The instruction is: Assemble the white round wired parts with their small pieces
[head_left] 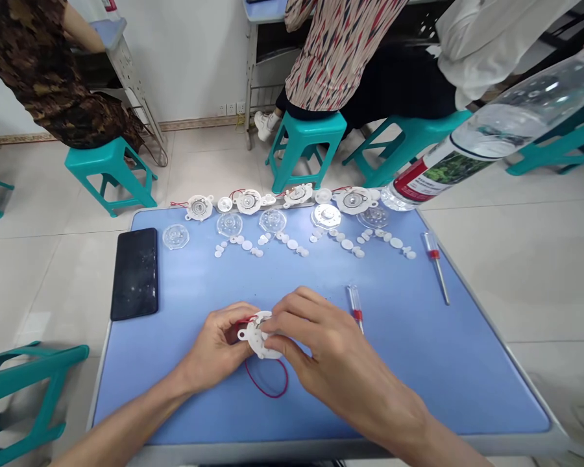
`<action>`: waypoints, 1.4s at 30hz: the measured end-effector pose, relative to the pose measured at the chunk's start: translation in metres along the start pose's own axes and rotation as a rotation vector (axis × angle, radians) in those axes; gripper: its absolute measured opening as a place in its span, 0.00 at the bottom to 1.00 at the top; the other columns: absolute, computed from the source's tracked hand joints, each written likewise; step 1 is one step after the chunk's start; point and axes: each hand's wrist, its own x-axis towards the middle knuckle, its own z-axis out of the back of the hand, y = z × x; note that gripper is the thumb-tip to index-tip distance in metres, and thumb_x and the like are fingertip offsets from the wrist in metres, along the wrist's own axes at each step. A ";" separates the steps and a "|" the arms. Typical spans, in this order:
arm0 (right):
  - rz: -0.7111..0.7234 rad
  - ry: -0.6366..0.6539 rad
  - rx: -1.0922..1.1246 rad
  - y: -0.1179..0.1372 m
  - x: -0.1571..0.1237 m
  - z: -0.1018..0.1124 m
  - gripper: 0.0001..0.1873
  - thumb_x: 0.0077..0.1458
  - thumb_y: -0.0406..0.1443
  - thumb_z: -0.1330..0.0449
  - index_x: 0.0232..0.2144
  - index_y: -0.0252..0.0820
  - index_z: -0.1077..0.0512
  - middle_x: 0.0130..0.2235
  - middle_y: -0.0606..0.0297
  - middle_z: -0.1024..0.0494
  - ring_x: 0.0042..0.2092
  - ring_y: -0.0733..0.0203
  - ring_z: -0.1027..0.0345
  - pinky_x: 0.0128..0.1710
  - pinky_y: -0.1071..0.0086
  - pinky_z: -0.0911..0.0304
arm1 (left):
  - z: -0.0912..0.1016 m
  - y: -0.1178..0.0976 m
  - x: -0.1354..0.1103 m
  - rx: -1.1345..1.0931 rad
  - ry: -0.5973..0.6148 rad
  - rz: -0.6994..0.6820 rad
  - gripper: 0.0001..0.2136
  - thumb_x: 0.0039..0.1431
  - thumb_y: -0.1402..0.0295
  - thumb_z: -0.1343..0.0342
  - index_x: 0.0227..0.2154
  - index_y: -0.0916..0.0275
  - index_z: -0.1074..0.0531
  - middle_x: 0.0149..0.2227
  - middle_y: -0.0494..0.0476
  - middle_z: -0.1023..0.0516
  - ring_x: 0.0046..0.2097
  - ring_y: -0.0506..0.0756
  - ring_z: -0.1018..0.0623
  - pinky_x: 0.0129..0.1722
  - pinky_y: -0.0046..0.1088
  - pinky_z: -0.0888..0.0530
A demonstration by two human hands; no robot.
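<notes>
My left hand (213, 355) holds a round white plastic housing (253, 337) with small ear-like lugs by its edge, above the table. A red wire (274, 396) comes from the housing and loops on the tabletop below. My right hand (333, 353) reaches over the housing from the right, its thumb and fingertips pinched together on its face; whatever sits between them is hidden. Just beyond the right hand lies a screwdriver (355, 303) with a clear handle and red collar.
Along the blue table's (185, 415) far edge stand several white housings (353, 200), clear round covers (176, 237) and small white gears (246, 245). A black phone (135, 274) lies left, another screwdriver (435, 259) right. A water bottle (486, 139) stands at the back right corner. People sit on green stools (307, 133) beyond.
</notes>
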 end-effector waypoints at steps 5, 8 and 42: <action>-0.068 0.025 0.038 -0.001 0.003 0.001 0.07 0.56 0.26 0.39 0.32 0.41 0.23 0.31 0.63 0.23 0.36 0.60 0.32 0.34 0.67 0.33 | 0.000 0.001 0.002 0.023 -0.017 -0.036 0.10 0.52 0.66 0.34 0.36 0.64 0.21 0.37 0.58 0.22 0.36 0.52 0.25 0.37 0.25 0.27; -0.087 0.046 0.045 -0.001 0.003 0.003 0.08 0.56 0.25 0.39 0.34 0.42 0.23 0.34 0.63 0.22 0.38 0.59 0.31 0.36 0.66 0.32 | 0.001 0.002 0.003 0.037 -0.041 -0.059 0.10 0.52 0.66 0.34 0.36 0.63 0.21 0.37 0.58 0.21 0.37 0.52 0.24 0.38 0.26 0.27; -0.069 0.080 0.056 -0.002 0.003 0.010 0.08 0.55 0.26 0.40 0.35 0.41 0.24 0.35 0.62 0.22 0.39 0.59 0.31 0.37 0.66 0.32 | -0.003 0.004 0.002 0.087 -0.083 -0.106 0.07 0.53 0.70 0.36 0.35 0.64 0.21 0.37 0.58 0.21 0.38 0.53 0.23 0.38 0.26 0.26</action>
